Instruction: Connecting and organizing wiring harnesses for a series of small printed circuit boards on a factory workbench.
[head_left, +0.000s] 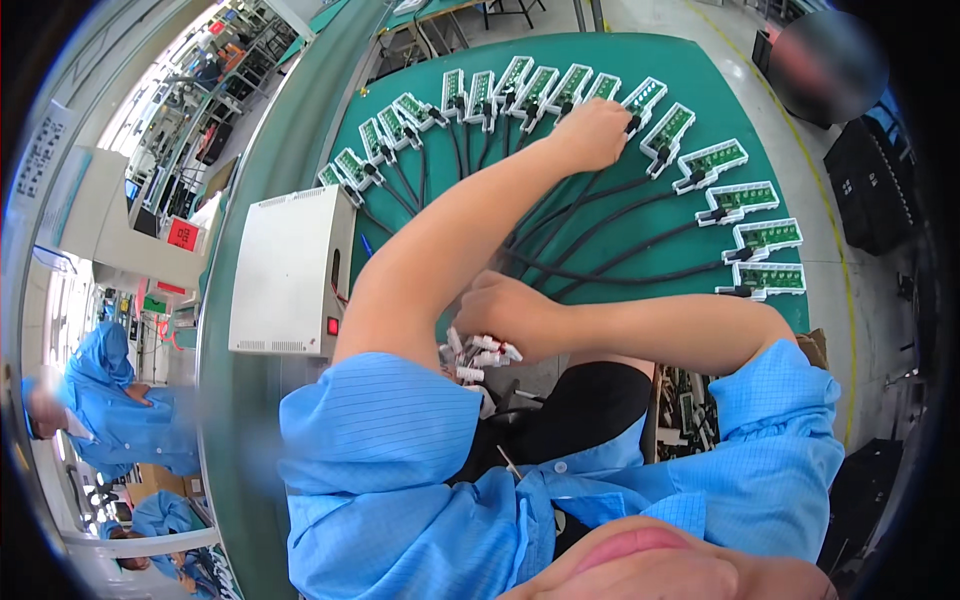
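Observation:
My left hand (592, 137) reaches across to the far side of the table. Its fingers are curled at the lower end of a green circuit board in a white housing (646, 92), where a black cable joins; the fingertips are partly hidden. Closer to my body, my right hand (505, 312) is closed around a bundle of cables, with several white plugs (484, 353) sticking out below the fist. From there black cables (610, 268) fan out to the boards, which stand in an arc along the table's far and right sides. My left arm covers some of the cables.
On the left of the green table (690, 75) stands a white metal box (285, 275) with a red switch; a blue pen (367, 245) lies beside it. A bin of loose parts (685, 410) sits by my right leg. Other people in blue (125, 410) are at the far left.

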